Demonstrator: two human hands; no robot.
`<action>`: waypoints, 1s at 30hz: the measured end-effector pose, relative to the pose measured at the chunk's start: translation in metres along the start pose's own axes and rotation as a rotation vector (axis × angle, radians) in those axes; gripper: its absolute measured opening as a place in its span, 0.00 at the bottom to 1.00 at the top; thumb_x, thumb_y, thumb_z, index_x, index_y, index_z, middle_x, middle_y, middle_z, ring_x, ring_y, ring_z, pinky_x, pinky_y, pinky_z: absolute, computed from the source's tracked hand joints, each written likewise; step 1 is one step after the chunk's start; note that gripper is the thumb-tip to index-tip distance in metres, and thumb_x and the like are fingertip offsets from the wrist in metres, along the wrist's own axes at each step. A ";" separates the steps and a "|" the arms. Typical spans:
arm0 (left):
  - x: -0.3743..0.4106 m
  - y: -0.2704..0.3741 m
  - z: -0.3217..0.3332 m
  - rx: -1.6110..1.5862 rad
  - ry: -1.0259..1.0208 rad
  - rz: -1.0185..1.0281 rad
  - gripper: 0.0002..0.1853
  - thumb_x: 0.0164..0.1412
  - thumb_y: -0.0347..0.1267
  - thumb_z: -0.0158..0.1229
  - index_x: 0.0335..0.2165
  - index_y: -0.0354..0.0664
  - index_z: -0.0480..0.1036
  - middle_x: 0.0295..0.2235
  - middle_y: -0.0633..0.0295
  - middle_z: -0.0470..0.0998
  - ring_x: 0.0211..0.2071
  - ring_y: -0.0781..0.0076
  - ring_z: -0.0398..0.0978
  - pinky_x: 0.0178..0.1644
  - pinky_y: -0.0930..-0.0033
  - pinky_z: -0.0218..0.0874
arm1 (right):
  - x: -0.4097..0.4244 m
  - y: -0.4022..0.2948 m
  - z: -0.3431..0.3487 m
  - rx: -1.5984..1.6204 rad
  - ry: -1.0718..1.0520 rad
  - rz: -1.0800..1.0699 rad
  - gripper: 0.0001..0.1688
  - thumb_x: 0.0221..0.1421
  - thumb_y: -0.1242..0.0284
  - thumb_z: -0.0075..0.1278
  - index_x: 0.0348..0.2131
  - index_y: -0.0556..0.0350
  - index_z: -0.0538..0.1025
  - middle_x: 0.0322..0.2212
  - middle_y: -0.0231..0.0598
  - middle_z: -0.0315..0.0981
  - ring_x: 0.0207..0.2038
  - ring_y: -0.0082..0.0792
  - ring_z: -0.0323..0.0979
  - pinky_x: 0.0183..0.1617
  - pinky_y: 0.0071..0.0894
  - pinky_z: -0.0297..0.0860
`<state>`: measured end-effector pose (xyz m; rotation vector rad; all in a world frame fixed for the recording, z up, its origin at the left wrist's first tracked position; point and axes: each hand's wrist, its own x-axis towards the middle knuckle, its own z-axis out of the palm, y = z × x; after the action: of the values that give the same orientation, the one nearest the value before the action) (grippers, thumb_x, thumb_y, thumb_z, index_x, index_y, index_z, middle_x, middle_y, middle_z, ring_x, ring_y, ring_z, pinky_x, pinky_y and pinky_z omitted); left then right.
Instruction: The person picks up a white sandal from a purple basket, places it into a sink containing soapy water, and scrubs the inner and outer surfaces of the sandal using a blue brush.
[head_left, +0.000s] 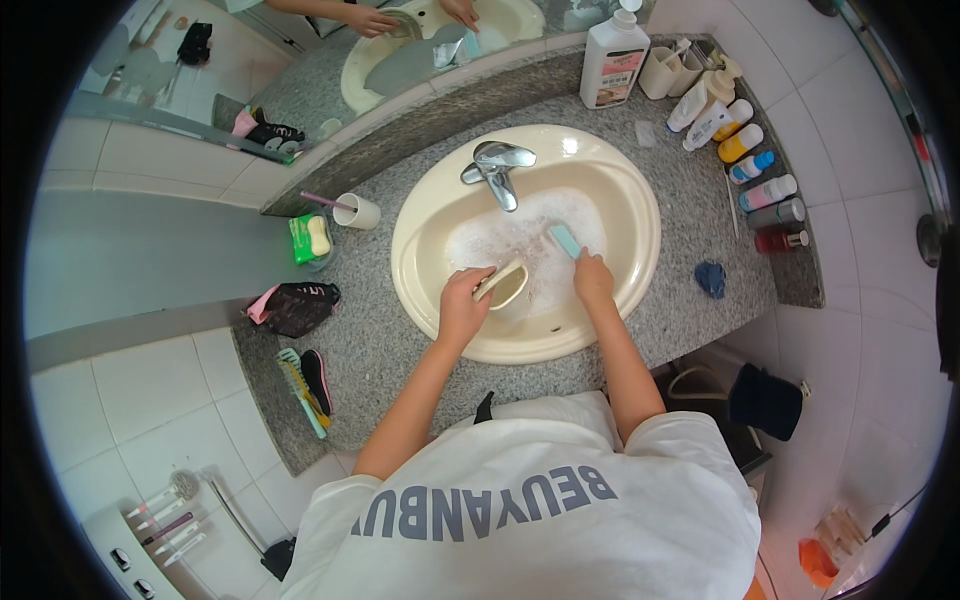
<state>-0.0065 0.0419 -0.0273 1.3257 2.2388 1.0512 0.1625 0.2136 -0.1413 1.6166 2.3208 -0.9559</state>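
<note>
In the cream oval washbasin (409, 281) lies foamy, soapy water (480, 236). My left hand (463, 304) grips the edge of a cream-coloured item with an open, oval rim (514, 289), perhaps a shoe; it is tilted low over the foam, and its exact kind I cannot tell. My right hand (594, 279) is closed around the end of a light-blue brush (565, 241), whose far end points up-left over the suds. The two hands are apart. Above the water stands a chrome mixer tap (501, 169), with no stream visible from it.
On the grey granite counter (375, 322), a white cup (358, 212), soap on a green sponge (309, 238), a black pouch (300, 307) and combs (304, 394) are left. Right are a white pump bottle (615, 60), several tubes and bottles (769, 193) and a crumpled blue item (710, 280). A mirror stands behind.
</note>
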 end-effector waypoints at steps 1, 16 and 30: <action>-0.002 -0.008 0.007 0.051 -0.029 0.001 0.16 0.48 0.21 0.55 0.39 0.37 0.76 0.34 0.48 0.77 0.33 0.51 0.76 0.38 0.63 0.67 | 0.004 0.002 0.006 -0.042 -0.035 0.028 0.22 0.58 0.68 0.40 0.50 0.61 0.66 0.40 0.59 0.71 0.42 0.55 0.72 0.45 0.47 0.68; 0.023 0.018 0.001 0.413 -0.127 -0.295 0.13 0.42 0.21 0.52 0.32 0.33 0.74 0.24 0.43 0.76 0.28 0.44 0.75 0.35 0.51 0.66 | -0.092 -0.069 -0.046 0.668 0.031 -0.385 0.29 0.56 0.83 0.40 0.57 0.46 0.64 0.35 0.55 0.72 0.32 0.45 0.70 0.40 0.30 0.67; 0.028 0.027 0.016 0.475 -0.117 -0.210 0.04 0.44 0.23 0.53 0.24 0.34 0.72 0.21 0.42 0.75 0.25 0.44 0.76 0.31 0.51 0.68 | -0.107 -0.087 -0.046 0.558 0.185 -0.475 0.38 0.49 0.85 0.38 0.61 0.49 0.58 0.21 0.60 0.65 0.25 0.56 0.67 0.31 0.47 0.64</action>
<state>0.0058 0.0803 -0.0154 1.2402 2.5614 0.3688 0.1384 0.1375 -0.0201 1.3658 2.8101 -1.7513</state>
